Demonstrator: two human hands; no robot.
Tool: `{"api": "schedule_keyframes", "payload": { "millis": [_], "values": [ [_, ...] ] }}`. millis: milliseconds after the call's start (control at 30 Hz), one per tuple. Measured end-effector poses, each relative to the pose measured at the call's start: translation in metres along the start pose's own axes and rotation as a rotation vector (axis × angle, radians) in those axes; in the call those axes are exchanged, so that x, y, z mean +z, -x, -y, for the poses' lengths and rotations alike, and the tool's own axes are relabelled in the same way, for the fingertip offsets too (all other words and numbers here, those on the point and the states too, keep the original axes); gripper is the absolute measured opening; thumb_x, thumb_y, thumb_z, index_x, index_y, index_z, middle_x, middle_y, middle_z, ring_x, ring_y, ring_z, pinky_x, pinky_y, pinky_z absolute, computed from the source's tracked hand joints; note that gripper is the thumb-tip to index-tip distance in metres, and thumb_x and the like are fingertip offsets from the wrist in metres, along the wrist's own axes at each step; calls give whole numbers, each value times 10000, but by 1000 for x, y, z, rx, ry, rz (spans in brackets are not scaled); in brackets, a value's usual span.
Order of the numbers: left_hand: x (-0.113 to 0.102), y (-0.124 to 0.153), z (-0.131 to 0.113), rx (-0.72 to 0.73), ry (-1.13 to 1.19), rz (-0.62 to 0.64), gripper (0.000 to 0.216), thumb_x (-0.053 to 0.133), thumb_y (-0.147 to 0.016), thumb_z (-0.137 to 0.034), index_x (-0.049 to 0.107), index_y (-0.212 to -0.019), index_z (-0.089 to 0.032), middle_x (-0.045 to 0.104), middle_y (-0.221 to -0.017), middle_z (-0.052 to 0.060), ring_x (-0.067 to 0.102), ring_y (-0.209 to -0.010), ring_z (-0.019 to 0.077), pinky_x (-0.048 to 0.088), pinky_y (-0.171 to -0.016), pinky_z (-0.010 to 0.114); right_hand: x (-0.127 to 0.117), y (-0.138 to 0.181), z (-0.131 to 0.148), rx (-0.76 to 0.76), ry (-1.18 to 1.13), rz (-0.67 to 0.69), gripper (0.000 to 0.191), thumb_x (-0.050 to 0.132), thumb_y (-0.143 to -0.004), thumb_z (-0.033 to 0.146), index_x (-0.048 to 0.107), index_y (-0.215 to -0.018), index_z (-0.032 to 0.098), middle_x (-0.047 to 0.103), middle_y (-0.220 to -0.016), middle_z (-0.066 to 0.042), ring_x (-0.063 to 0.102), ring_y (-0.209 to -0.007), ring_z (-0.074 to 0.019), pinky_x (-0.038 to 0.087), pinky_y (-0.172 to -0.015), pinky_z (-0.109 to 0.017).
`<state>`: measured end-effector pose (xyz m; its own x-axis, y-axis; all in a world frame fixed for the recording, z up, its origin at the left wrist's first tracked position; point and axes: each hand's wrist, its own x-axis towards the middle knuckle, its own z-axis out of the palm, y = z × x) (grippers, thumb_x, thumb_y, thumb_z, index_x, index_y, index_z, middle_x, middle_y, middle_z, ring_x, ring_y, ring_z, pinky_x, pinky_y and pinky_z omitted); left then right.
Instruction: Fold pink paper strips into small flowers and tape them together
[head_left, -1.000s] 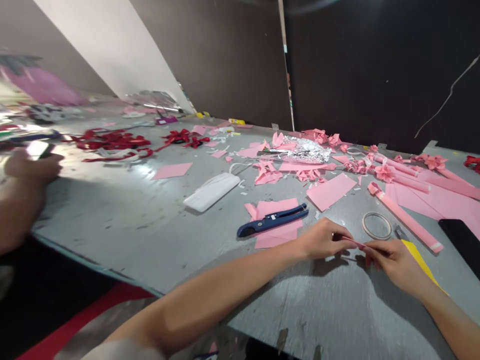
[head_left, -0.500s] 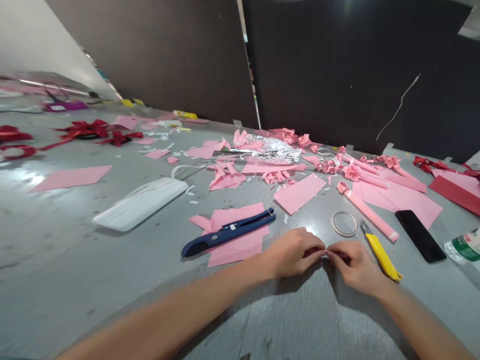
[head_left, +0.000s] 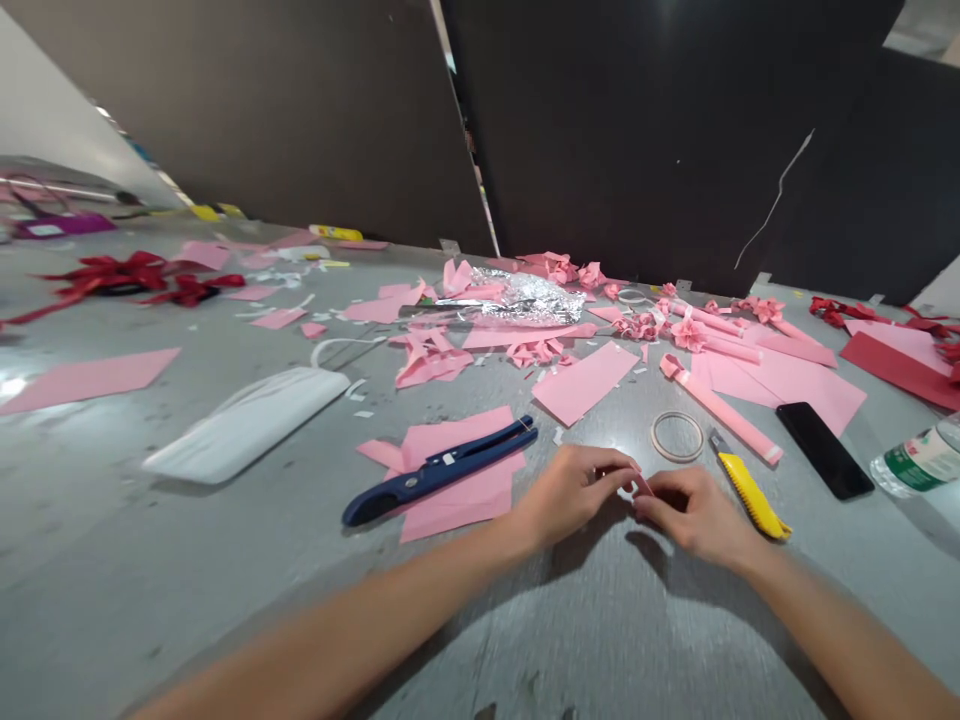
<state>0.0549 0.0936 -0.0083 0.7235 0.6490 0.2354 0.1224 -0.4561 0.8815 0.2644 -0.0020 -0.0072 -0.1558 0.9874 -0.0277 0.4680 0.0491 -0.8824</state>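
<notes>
A small piece of pink paper (head_left: 642, 485) is pinched between my two hands, low over the grey table. My left hand (head_left: 574, 492) is closed on its left end, fingertips and thumb together. From the other side, my right hand (head_left: 691, 512) grips it with thumb and bent fingers. Most of the piece is hidden by my fingers. Left of my hands, dark blue pruning shears (head_left: 442, 468) lie across pink paper sheets (head_left: 465, 505). A roll of tape (head_left: 676, 437) and a yellow utility knife (head_left: 752, 495) rest just beyond my right hand.
A black phone (head_left: 825, 450) and a water bottle (head_left: 919, 458) are at the right. Rolled pink paper tubes (head_left: 724, 408), paper flowers, scraps and crumpled foil (head_left: 544, 297) spread along the dark partition (head_left: 637, 130). At the left lie a white face mask (head_left: 247, 425) and red ribbons (head_left: 127, 275).
My fingertips have parted slightly, and a bit of the pink paper now shows upright between them. The view has shifted a little, so everything on the table sits further left.
</notes>
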Motion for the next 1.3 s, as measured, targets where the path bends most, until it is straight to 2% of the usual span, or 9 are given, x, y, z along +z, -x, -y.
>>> {"api": "schedule_keyframes", "payload": {
  "millis": [133,267,500,600,700,867,1033,1167,1300],
  "values": [
    [7,9,5,220,-235,-56,298,560,-1138,-276,848,-1146,-198,809,-917,72,729,-833,198,560,-779,320,11,-1,-1,22,-157,-86,329,660,-1062,466,846,-992,203,767,-800,-54,626,-667,-182,456,-620,-317],
    [9,16,6,410,-434,-106,302,559,-1134,-240,811,-1296,-207,794,-999,97,716,-896,228,587,-823,366,15,-2,2,64,-325,26,482,679,-1043,608,827,-853,190,614,-556,-10,581,-550,-178,527,-634,-350],
    [8,8,-1,177,-133,-89,225,626,-1121,-248,829,-1192,-185,776,-1033,79,756,-901,196,612,-814,329,14,-4,3,73,-469,31,554,773,-961,707,841,-866,166,681,-574,-36,666,-577,-203,613,-689,-389],
    [8,11,0,429,-407,-130,233,582,-1124,-206,814,-1142,-182,767,-1009,86,726,-903,216,590,-825,359,13,-3,5,39,-468,58,510,752,-1001,648,825,-831,172,705,-580,-48,715,-642,-219,614,-733,-386],
    [9,16,-2,591,-545,-178,241,578,-1120,-180,759,-1279,-189,777,-1034,86,720,-926,225,593,-848,378,12,-2,8,26,-513,121,484,753,-1009,609,816,-792,181,749,-661,-64,727,-656,-213,609,-711,-370],
    [11,12,-2,408,-301,-112,231,552,-1152,-211,752,-1264,-183,765,-1122,96,749,-978,203,621,-846,335,16,-2,7,57,-600,79,551,817,-930,709,844,-901,160,812,-799,-109,742,-656,-207,617,-685,-363],
    [10,12,0,532,-552,-165,243,524,-1143,-189,760,-1203,-188,775,-1048,90,696,-926,228,568,-840,385,15,-1,8,77,-595,125,547,797,-961,687,835,-805,164,791,-726,-101,762,-707,-226,620,-735,-373],
    [9,11,1,448,-396,-148,244,523,-1155,-200,754,-1231,-184,785,-1157,92,720,-1032,217,598,-903,359,16,-1,7,66,-588,96,554,806,-956,688,843,-822,152,804,-731,-116,742,-654,-211,598,-704,-362],
    [10,10,2,539,-500,-130,269,499,-1139,-154,765,-1169,-176,806,-1107,99,713,-1042,245,582,-916,406,18,0,7,123,-654,106,548,844,-921,690,840,-839,149,806,-748,-117,754,-664,-219,601,-680,-360]
  ]
}}
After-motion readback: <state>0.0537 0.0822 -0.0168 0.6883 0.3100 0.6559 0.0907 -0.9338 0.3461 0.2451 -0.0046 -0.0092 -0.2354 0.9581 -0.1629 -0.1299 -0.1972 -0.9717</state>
